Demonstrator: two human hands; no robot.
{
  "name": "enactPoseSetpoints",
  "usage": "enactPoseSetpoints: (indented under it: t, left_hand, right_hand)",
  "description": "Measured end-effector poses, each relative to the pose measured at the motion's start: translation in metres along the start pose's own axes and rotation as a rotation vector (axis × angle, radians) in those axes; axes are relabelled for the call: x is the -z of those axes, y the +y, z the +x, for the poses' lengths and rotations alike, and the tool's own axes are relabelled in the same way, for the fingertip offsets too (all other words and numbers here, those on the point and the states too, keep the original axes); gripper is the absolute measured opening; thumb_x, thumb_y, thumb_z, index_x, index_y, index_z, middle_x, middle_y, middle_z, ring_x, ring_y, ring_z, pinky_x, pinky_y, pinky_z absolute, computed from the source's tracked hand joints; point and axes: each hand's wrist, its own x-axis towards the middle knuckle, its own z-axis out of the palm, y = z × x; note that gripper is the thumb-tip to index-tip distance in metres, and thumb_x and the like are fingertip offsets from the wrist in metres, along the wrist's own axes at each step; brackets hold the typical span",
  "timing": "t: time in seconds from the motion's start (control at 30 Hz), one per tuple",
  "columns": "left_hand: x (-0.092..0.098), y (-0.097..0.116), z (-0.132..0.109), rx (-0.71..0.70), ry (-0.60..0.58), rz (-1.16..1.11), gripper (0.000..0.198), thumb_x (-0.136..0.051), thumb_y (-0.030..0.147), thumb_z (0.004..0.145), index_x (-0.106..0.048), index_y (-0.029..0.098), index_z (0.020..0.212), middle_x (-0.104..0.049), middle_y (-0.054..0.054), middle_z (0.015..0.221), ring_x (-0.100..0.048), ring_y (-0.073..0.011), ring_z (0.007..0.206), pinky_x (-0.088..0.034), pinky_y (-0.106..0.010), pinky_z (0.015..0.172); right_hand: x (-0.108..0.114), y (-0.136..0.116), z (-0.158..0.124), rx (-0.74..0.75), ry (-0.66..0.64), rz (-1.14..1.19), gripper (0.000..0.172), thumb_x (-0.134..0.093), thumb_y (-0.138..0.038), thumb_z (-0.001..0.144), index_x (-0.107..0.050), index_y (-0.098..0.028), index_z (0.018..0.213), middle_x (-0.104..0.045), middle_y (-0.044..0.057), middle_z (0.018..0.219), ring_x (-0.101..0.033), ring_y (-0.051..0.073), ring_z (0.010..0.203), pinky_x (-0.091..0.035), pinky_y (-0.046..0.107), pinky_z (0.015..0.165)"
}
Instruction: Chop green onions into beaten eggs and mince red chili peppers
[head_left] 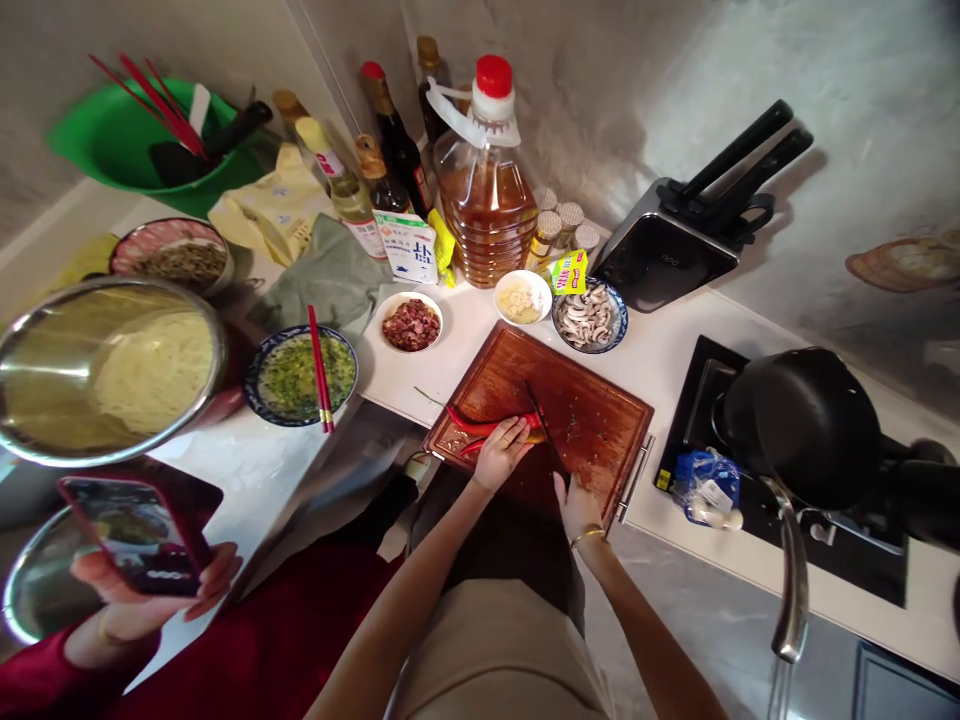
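A wooden cutting board lies on the white counter in front of me. Long red chili peppers lie along its near left edge. My left hand presses down on the chilies with curled fingers. My right hand grips the handle of a dark knife, whose blade rests across the chilies beside my left fingers.
Bowls of chopped meat, garlic, sliced mushrooms and greens with red chopsticks stand behind the board. A big oil jug, sauce bottles, knife block, black pot on a stove. Another person's hand holds a phone at lower left.
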Motion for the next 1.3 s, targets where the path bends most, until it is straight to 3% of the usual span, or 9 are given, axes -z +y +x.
enactPoseSetpoints:
  t: [0.17,0.4,0.57,0.77,0.97,1.17,1.3]
  left_hand:
    - [-0.002,0.001,-0.001,0.030,0.024,-0.016,0.041,-0.053,0.027,0.085,-0.049,0.022,0.125,-0.059,-0.006,0.121,-0.048,-0.0194,0.120,-0.045,-0.041,0.101]
    - [-0.003,0.001,-0.002,0.040,0.041,-0.029,0.036,-0.053,0.028,0.085,-0.052,0.020,0.121,-0.060,-0.007,0.120,-0.048,-0.0190,0.120,-0.046,-0.041,0.099]
    - [-0.002,0.000,-0.001,0.041,0.037,-0.043,0.036,-0.054,0.027,0.085,-0.052,0.019,0.120,-0.060,-0.006,0.119,-0.048,-0.0182,0.119,-0.047,-0.040,0.099]
    - [-0.002,0.000,0.000,-0.004,0.073,-0.030,0.037,-0.054,0.026,0.085,-0.052,0.018,0.121,-0.059,-0.007,0.121,-0.049,-0.0189,0.119,-0.048,-0.039,0.098]
    - [-0.003,-0.001,-0.002,0.036,0.025,-0.035,0.036,-0.051,0.028,0.087,-0.051,0.019,0.122,-0.059,-0.007,0.122,-0.049,-0.0188,0.119,-0.046,-0.040,0.100]
    - [-0.005,-0.002,-0.002,0.037,0.038,-0.030,0.034,-0.051,0.030,0.087,-0.053,0.017,0.118,-0.060,-0.007,0.120,-0.051,-0.0196,0.117,-0.048,-0.041,0.098]
    - [-0.006,-0.003,-0.003,0.050,0.026,-0.058,0.035,-0.050,0.029,0.087,-0.051,0.019,0.121,-0.060,-0.006,0.121,-0.050,-0.0186,0.118,-0.048,-0.039,0.099]
  right_hand:
    - [-0.004,0.021,0.000,0.101,0.203,0.126,0.062,-0.011,-0.051,0.092,-0.058,-0.011,0.098,-0.067,0.016,0.089,-0.064,0.023,0.084,-0.044,0.032,0.072]
    - [0.018,0.033,-0.028,0.072,0.058,0.105,0.057,-0.015,-0.057,0.090,-0.056,-0.017,0.090,-0.065,0.007,0.068,-0.063,0.022,0.063,-0.040,0.030,0.055]
    - [0.018,0.016,-0.015,0.041,-0.021,-0.008,0.055,-0.015,-0.052,0.092,-0.056,-0.015,0.091,-0.066,0.010,0.069,-0.063,0.022,0.063,-0.038,0.029,0.055]
    - [0.000,0.001,0.012,0.029,0.053,-0.041,0.061,-0.010,-0.048,0.093,-0.057,-0.009,0.102,-0.067,0.016,0.085,-0.064,0.022,0.072,-0.040,0.029,0.061]
    - [0.012,0.015,-0.006,0.155,0.148,0.036,0.068,-0.006,-0.054,0.091,-0.059,-0.011,0.097,-0.067,0.015,0.081,-0.063,0.023,0.077,-0.042,0.030,0.064]
    - [0.018,0.013,-0.023,0.060,0.024,-0.048,0.066,-0.007,-0.054,0.091,-0.056,-0.012,0.098,-0.066,0.011,0.068,-0.062,0.022,0.060,-0.037,0.029,0.052]
    - [0.008,0.004,-0.011,0.027,-0.022,-0.084,0.063,-0.008,-0.052,0.092,-0.057,-0.012,0.096,-0.066,0.013,0.071,-0.063,0.022,0.061,-0.037,0.028,0.053]
